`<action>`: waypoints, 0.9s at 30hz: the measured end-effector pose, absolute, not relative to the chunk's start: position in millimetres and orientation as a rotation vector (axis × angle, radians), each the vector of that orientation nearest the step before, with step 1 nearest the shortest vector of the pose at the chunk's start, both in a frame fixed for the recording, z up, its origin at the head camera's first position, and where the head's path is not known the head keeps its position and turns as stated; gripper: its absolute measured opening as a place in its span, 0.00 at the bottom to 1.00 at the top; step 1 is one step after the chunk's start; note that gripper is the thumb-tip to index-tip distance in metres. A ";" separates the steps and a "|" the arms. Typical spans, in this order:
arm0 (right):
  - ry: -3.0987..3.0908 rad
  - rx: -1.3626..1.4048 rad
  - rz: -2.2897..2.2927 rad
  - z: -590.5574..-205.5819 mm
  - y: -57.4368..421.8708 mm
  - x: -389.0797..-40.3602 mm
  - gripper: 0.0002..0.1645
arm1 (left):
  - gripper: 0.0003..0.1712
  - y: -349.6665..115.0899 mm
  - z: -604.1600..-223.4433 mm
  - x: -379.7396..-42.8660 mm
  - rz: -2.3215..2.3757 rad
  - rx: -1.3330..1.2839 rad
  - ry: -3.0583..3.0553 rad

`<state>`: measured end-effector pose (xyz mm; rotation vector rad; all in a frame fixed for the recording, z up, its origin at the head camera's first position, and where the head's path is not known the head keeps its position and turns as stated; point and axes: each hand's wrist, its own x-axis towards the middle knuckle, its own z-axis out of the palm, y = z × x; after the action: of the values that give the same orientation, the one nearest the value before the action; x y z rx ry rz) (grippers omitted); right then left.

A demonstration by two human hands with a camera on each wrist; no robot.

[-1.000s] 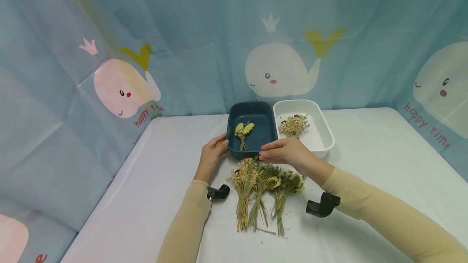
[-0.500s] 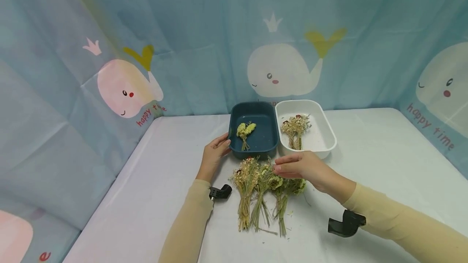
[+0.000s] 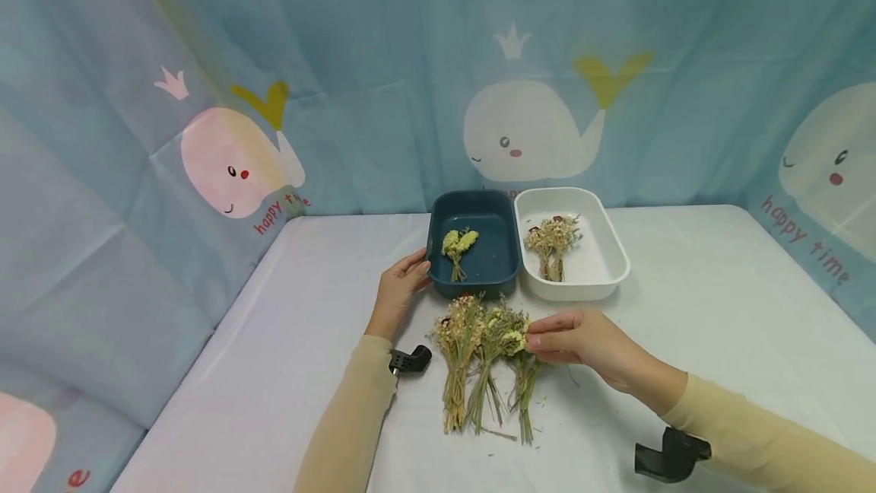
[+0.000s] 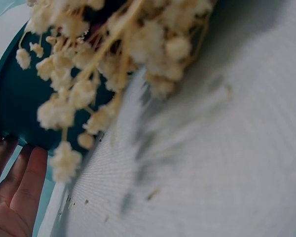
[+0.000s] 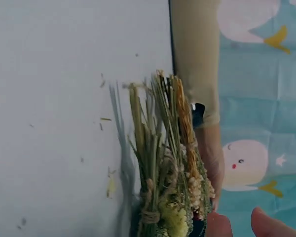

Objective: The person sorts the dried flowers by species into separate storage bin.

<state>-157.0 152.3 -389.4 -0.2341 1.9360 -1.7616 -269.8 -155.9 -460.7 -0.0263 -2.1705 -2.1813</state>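
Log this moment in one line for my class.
left hand: touching blue tray | right hand: at flower bunches | white tray: cream flowers inside

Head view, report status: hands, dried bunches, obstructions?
Left hand touching navy tray. Right hand at rightmost bunch, partly hiding it; hold unclear. Dried bunches side by side; no obstruction seen.

Dried bunches (image 5: 150, 153) (twine-tied) | white table (image 5: 54, 98) | beige sleeve (image 5: 195, 59) | curtain (image 5: 256, 98), 2 whales (image 5: 245, 170)
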 end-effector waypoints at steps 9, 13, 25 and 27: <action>1.901 -0.169 -1.772 -400.8 162.3 -146.1 0.31 | 0.28 -156.7 -461.6 -270.7 -2.179 -0.039 -2.187; 1.880 -0.141 -1.764 -405.9 165.6 -141.2 0.31 | 0.27 -156.7 -462.1 -270.6 -2.183 -0.033 -2.173; 1.724 -0.102 -1.842 -423.1 172.4 -129.9 0.31 | 0.26 -156.2 -459.7 -267.8 -2.192 -0.048 -2.156; 1.693 -0.105 -1.850 -426.1 172.1 -128.6 0.30 | 0.26 -156.7 -459.6 -267.9 -2.202 -0.046 -2.154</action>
<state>-128.6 172.1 -426.1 -0.1050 1.6927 -1.8501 -267.9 -156.7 -459.6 -0.0456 -2.1536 -2.2015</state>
